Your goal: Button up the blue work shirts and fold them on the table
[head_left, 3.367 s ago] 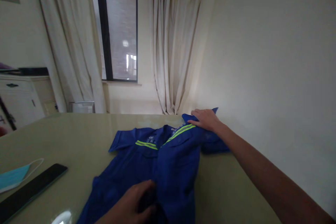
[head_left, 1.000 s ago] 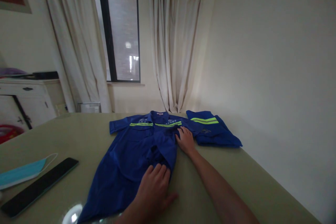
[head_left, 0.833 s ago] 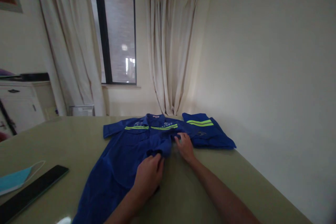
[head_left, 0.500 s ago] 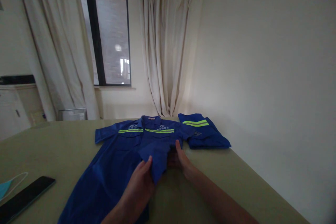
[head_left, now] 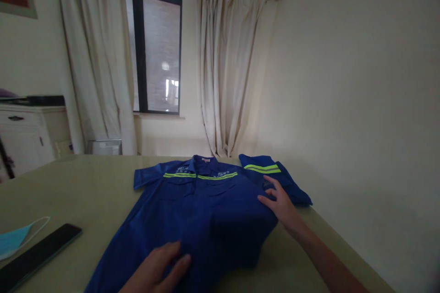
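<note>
A blue short-sleeved work shirt point(head_left: 178, 210) lies front up on the table, with yellow-green reflective stripes across its chest and its collar at the far end. Low on the shirt, my left hand point(head_left: 156, 268) rests against the cloth, thumb and fingers apart. At the shirt's right side, close to the sleeve, my right hand point(head_left: 282, 206) has its fingers spread. The cloth between the hands is raised and blurred, its lower right edge off the table. Behind my right hand is a folded blue garment point(head_left: 297, 190) with a similar stripe.
On the left of the greenish table point(head_left: 99, 192) lie a black phone point(head_left: 37, 256) and a light blue face mask point(head_left: 13, 240). A wall point(head_left: 360, 146) runs along the table's right edge. Curtains point(head_left: 223, 78) and a window point(head_left: 161, 55) are beyond the far edge.
The bunched right part of the shirt has opened out toward the right. My right hand has moved right and away from me; my left hand has let go of the flap and moved lower left.
</note>
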Demonstrator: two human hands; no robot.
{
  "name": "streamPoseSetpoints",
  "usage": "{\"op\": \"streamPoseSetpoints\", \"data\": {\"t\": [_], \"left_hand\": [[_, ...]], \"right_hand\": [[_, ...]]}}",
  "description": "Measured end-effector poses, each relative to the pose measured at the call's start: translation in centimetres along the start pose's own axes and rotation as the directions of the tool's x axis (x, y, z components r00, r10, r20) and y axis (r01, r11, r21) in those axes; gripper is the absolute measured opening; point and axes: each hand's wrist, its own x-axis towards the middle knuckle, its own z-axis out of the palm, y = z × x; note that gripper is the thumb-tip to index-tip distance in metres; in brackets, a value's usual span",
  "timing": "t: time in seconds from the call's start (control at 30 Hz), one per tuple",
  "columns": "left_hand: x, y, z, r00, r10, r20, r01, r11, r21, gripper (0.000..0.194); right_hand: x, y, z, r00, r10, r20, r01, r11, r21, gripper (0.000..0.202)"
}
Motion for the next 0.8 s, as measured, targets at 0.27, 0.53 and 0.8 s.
{"op": "streamPoseSetpoints", "data": {"t": [0.27,0.53,0.8], "left_hand": [[0.2,-5.4,3.4,0.960,0.088,0.267,-0.241,0.746,0.621,0.068],[7.2,-5.3,1.1,0.992,0.033,0.121,-0.099,0.798,0.594,0.039],[1.1,-5.6,-0.4,0.964,0.232,0.132,-0.267,0.821,0.504,0.040]], "right_hand": [[-9.1,-1.7,2.2,0.877,-0.174,0.447,0.354,0.864,-0.358,0.060],[-6.9,-0.6,9.8,0.852,-0.117,0.510,0.348,0.854,-0.386,0.087],[-5.3,-1.4,7.8,0.887,-0.222,0.404,0.363,0.876,-0.317,0.056]]}}
